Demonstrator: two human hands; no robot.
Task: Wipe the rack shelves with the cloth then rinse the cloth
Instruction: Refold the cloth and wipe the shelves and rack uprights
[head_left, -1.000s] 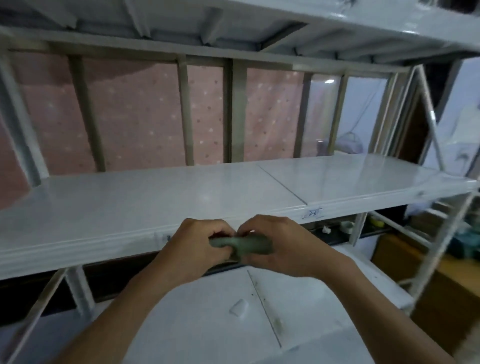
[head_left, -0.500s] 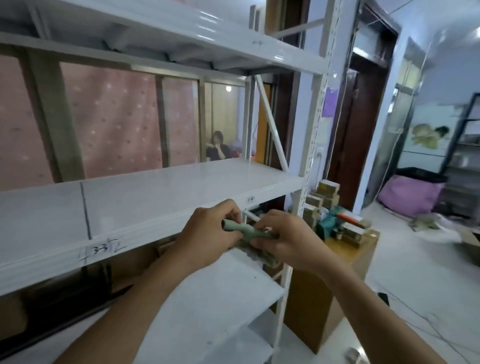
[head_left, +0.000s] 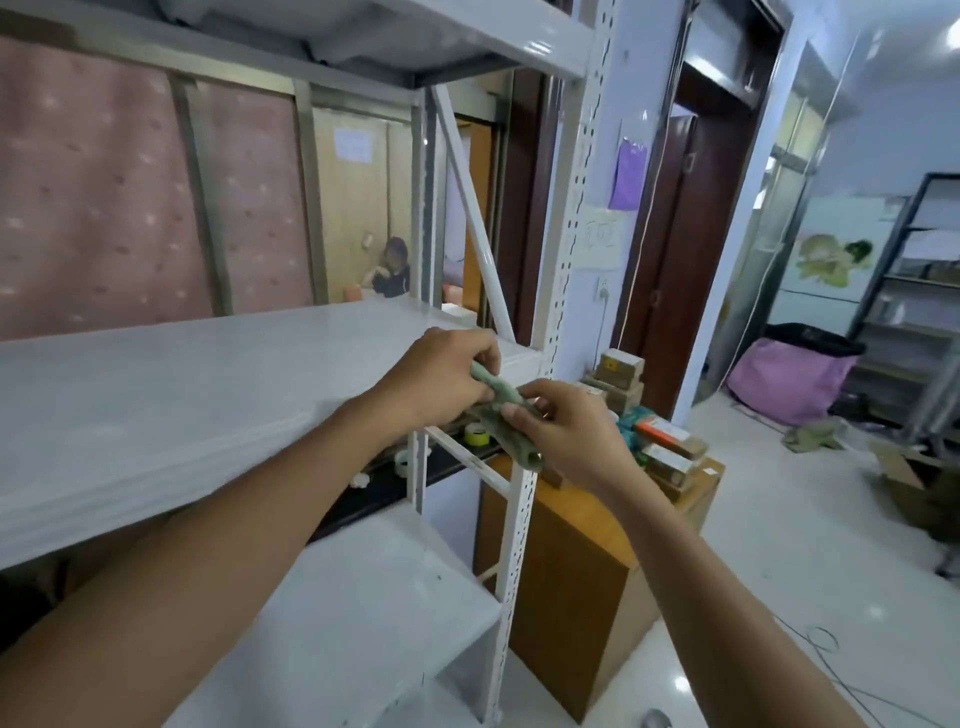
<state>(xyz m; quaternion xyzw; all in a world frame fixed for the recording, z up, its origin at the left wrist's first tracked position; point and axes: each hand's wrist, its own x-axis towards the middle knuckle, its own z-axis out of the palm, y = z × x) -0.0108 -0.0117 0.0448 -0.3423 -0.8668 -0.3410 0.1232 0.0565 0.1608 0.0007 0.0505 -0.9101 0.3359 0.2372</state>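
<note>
Beside the rack (head_left: 182, 395); left hand (head_left: 436, 379), right hand (head_left: 566, 436) grip cloth (head_left: 500, 392)

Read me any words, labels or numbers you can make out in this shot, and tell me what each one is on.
No text can be read.
On the white paper on the wooden door: too blurred.
On the purple note on the wall: blurred.
Labels on the stacked boxes: too small.

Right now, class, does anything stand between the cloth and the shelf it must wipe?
Nothing visible does. The left hand and right hand grip the cloth at the front right corner of the middle shelf; its near surface shows bare.
</note>
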